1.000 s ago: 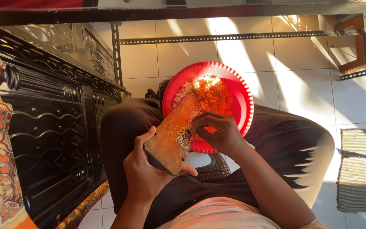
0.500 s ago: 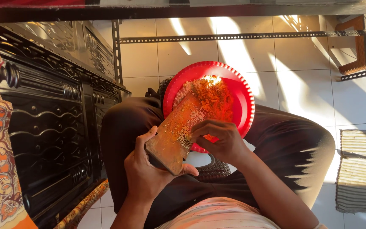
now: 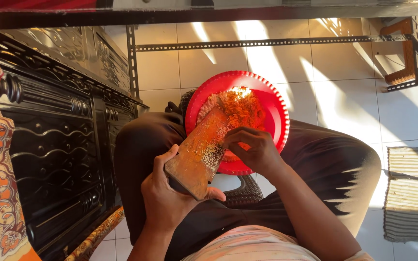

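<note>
Gripping the grater [image 3: 200,157] at its lower end, the left hand [image 3: 168,198] slants it into the red bowl [image 3: 276,116] at twelve o'clock, while the right hand [image 3: 255,150], fingers pinched on something hidden, has slid slightly down its face.

Under our left fingers [image 3: 163,166] we see a flat metal grater [image 3: 199,157], dull, rough with punched holes and smeared orange. Beyond our right fingertips [image 3: 238,137] sits a round red plastic plate with a ribbed rim [image 3: 274,104], faintly glossy, heaped with moist, grainy orange gratings [image 3: 240,108]. Past the plate, smooth white floor tiles [image 3: 344,96] shine; our dark trousers [image 3: 335,169] look matt cloth.
</note>
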